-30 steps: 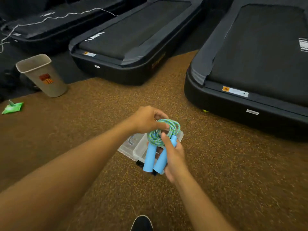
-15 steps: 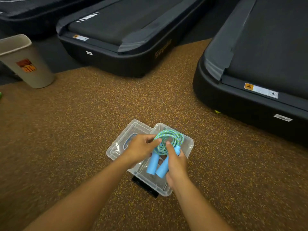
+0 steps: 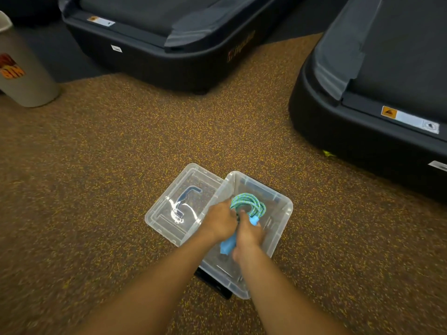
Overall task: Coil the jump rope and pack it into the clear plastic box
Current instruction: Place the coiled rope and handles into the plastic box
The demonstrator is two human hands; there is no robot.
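Observation:
The jump rope point(image 3: 251, 203) is a green-and-blue coil with two light blue handles point(image 3: 227, 245). It sits low inside the clear plastic box point(image 3: 283, 213), which stands open on the brown speckled floor. My left hand point(image 3: 219, 221) grips the coil's left side. My right hand point(image 3: 248, 236) is closed over the handles and hides most of them. The box's clear lid point(image 3: 174, 209) lies flat on the floor, touching the box's left side.
Two black treadmill decks border the floor, one at the back point(image 3: 169, 32) and one at the right point(image 3: 375, 93). A beige bin point(image 3: 21, 76) stands at the far left. A black object point(image 3: 215, 285) pokes out from under the box's near edge.
Both hands have lowered the coiled rope from above the box down into it. The view has moved closer and tilted further down.

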